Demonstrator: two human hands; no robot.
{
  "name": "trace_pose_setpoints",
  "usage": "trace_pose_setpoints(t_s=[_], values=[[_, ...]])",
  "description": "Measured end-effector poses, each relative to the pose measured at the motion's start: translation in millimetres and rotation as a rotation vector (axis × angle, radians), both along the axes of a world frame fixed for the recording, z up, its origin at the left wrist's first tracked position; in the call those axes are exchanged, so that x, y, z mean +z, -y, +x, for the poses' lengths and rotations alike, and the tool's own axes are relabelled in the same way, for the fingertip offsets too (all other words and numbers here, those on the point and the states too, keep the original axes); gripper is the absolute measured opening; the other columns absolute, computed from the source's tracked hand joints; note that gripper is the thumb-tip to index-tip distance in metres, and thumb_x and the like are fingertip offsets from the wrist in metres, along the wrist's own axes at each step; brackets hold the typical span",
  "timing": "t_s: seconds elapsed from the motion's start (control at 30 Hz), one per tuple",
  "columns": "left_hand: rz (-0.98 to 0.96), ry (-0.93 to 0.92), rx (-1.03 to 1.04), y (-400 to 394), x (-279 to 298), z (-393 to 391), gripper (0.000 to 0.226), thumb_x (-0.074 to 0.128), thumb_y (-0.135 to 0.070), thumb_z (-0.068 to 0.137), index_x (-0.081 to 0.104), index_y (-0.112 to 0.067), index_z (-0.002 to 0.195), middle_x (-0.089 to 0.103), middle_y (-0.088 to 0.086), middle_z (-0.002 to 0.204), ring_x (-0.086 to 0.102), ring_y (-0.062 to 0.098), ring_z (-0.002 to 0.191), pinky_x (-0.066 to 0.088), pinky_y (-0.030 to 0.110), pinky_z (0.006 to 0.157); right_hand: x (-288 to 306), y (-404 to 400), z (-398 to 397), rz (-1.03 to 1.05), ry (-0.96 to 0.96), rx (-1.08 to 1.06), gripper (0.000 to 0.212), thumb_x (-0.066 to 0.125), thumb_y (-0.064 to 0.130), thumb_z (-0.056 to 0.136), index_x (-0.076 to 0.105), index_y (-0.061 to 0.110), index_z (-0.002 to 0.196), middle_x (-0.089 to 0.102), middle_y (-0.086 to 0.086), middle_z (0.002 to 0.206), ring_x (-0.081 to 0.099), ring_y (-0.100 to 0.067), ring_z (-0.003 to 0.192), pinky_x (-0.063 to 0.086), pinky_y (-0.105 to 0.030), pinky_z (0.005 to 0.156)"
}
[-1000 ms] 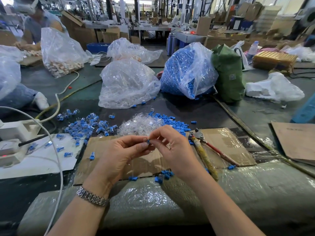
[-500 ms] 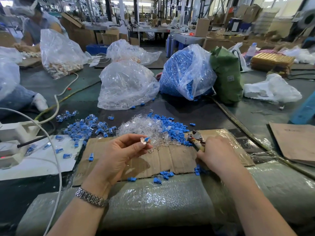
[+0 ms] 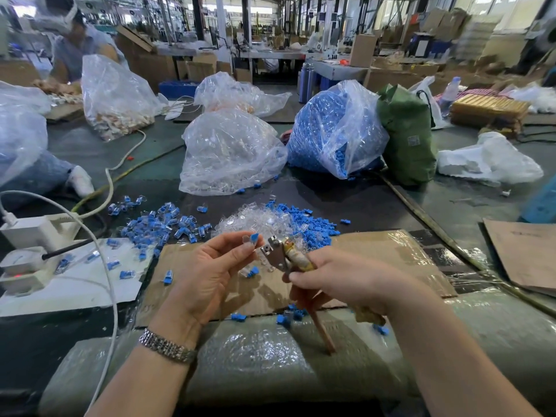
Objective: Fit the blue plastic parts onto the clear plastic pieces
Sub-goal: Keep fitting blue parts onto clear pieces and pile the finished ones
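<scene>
Two hands (image 3: 207, 272), one pliers (image 3: 281, 255), four filled clear bags (image 3: 231, 152).

table (image 3: 346, 203) | cardboard sheet (image 3: 376, 254) | blue parts (image 3: 316, 227) + clear pcs (image 3: 258, 221) loose | bags (image 3: 231, 155)

The left hand (image 3: 207, 266) pinches a small clear plastic piece with a blue plastic part (image 3: 252, 238) fitted in it between thumb and fingertips; the right hand (image 3: 346, 278) grips metal pliers with tape-wrapped handles (image 3: 278, 255), their head just beside the pinched piece; beneath lies a flat sheet of brown cardboard (image 3: 391, 254); behind it sit a heap of loose clear plastic pieces (image 3: 255, 221) and loose blue plastic parts (image 3: 313, 224); farther back stand a clear plastic bag of clear pieces (image 3: 228, 155) and a clear bag filled with blue parts (image 3: 334, 130).
</scene>
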State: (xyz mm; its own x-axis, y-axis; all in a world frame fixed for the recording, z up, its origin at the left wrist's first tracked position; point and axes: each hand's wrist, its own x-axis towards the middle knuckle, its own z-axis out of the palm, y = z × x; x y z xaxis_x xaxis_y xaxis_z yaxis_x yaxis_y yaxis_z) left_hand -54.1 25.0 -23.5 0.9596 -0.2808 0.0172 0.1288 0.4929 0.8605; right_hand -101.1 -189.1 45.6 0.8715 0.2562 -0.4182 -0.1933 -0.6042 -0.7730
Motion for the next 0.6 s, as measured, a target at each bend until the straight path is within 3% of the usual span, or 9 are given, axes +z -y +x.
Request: trace_pose_setpoints(t_s=[0.13, 0.23, 0.33, 0.4, 0.47, 0.53, 0.6], values=[[0.0, 0.007, -0.02, 2, -1, 1, 0.054, 0.101, -0.026, 0.052, 0.08, -0.009, 0.099, 0.077, 0.014, 0.105, 0.075, 0.022, 0.097, 0.061, 0.029, 0.075, 0, -9, -1, 0.023, 0.008, 0.031, 0.027, 0.058, 0.029, 0.102, 0.062, 0.003, 0.109, 0.076, -0.004, 0.094, 0.073, -0.022, 0.094, 0.055, -0.05, 0.098], [0.017, 0.013, -0.008, 2, -2, 2, 0.055, 0.101, -0.026, 0.054, 0.079, -0.008, 0.101, 0.076, 0.015, 0.105, 0.074, 0.024, 0.096, 0.062, 0.03, 0.075, 1, -13, -2, 0.002, 0.028, 0.036, 0.031, 0.058, 0.033, 0.101, 0.061, 0.003, 0.108, 0.075, -0.012, 0.104, 0.071, -0.03, 0.103, 0.052, -0.054, 0.1], [0.092, 0.052, 0.032, 2, -3, 2, 0.04, 0.092, -0.022, 0.06, 0.081, -0.013, 0.097, 0.076, 0.014, 0.105, 0.073, 0.024, 0.098, 0.061, 0.028, 0.08, 0, -16, -3, -0.012, 0.039, 0.039, 0.034, 0.058, 0.034, 0.101, 0.061, 0.001, 0.107, 0.073, -0.019, 0.11, 0.069, -0.036, 0.106, 0.05, -0.058, 0.1], [0.126, 0.065, 0.05, 3, -4, 0, 0.033, 0.087, -0.021, 0.062, 0.082, -0.015, 0.094, 0.076, 0.014, 0.104, 0.073, 0.024, 0.099, 0.061, 0.028, 0.084, -3, -17, -2, -0.003, 0.041, 0.05, 0.03, 0.056, 0.033, 0.102, 0.061, 0.003, 0.101, 0.074, -0.016, 0.103, 0.073, -0.031, 0.096, 0.054, -0.053, 0.097], [0.152, 0.075, 0.061, 4, -5, -1, 0.033, 0.086, -0.022, 0.062, 0.081, -0.015, 0.094, 0.076, 0.016, 0.105, 0.072, 0.025, 0.099, 0.061, 0.028, 0.085, -6, -19, -2, 0.021, 0.052, 0.032, 0.028, 0.053, 0.033, 0.104, 0.058, 0.009, 0.092, 0.073, -0.01, 0.087, 0.073, -0.02, 0.075, 0.059, -0.038, 0.081], [0.174, 0.083, 0.085, 5, -5, -1, 0.035, 0.086, -0.024, 0.062, 0.081, -0.014, 0.095, 0.076, 0.016, 0.105, 0.072, 0.025, 0.1, 0.06, 0.027, 0.086, -8, -25, -3, 0.004, 0.079, -0.009, 0.031, 0.051, 0.037, 0.105, 0.055, 0.01, 0.088, 0.067, -0.006, 0.075, 0.066, -0.013, 0.058, 0.054, -0.028, 0.063], [0.19, 0.095, 0.101, 5, -6, 0, 0.036, 0.086, -0.025, 0.062, 0.081, -0.013, 0.096, 0.077, 0.016, 0.105, 0.073, 0.024, 0.1, 0.06, 0.027, 0.086, -12, -30, -4, -0.04, 0.107, -0.042, 0.035, 0.05, 0.041, 0.104, 0.054, 0.01, 0.087, 0.061, -0.004, 0.068, 0.059, -0.013, 0.051, 0.048, -0.025, 0.056]])
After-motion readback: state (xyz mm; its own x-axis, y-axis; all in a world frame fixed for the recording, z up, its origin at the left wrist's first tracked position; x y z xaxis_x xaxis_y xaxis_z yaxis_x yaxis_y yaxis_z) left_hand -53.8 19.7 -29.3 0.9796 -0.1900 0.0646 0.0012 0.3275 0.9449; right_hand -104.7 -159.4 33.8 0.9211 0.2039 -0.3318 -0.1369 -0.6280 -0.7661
